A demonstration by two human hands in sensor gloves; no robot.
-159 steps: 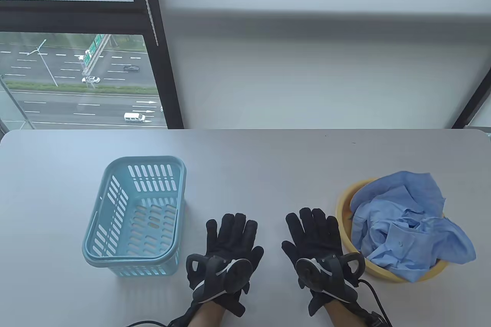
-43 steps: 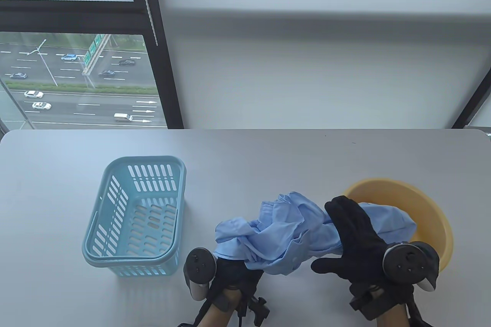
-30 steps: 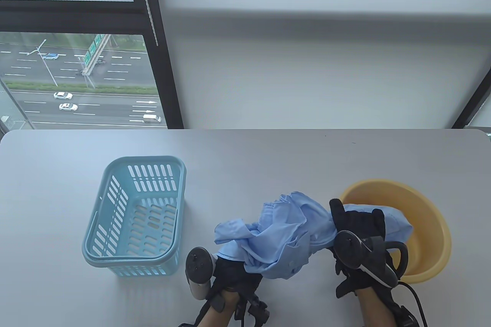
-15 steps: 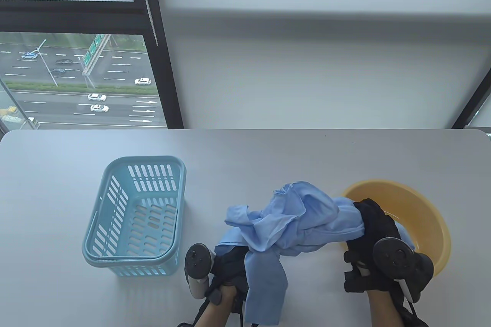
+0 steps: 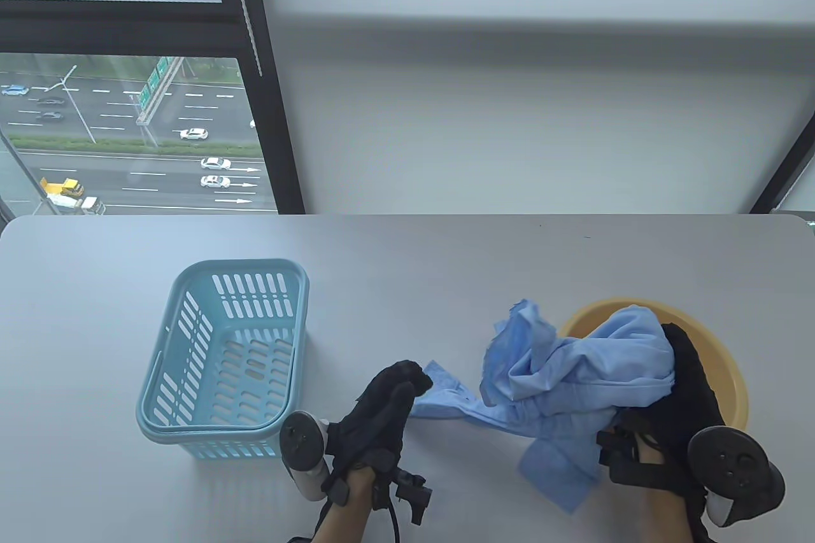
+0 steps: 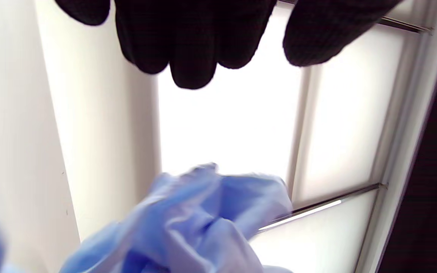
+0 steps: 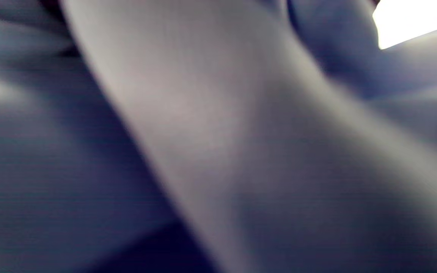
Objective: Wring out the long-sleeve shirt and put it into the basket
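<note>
Right now the right hand [image 5: 684, 403] has its fingers curled over the bunched blue shirt [image 5: 573, 377], holding it above the near rim of the yellow basin [image 5: 732, 371]. One shirt end stretches leftward to the left hand [image 5: 382, 416], which seems to pinch it, though its wrist view shows fingers [image 6: 192, 49] apart from cloth. Further left of that hand sits the basket [image 5: 223, 352].

The grey table [image 5: 407, 250] bears a blue basket [image 5: 224, 359]; a yellow basin [image 5: 719, 345].
</note>
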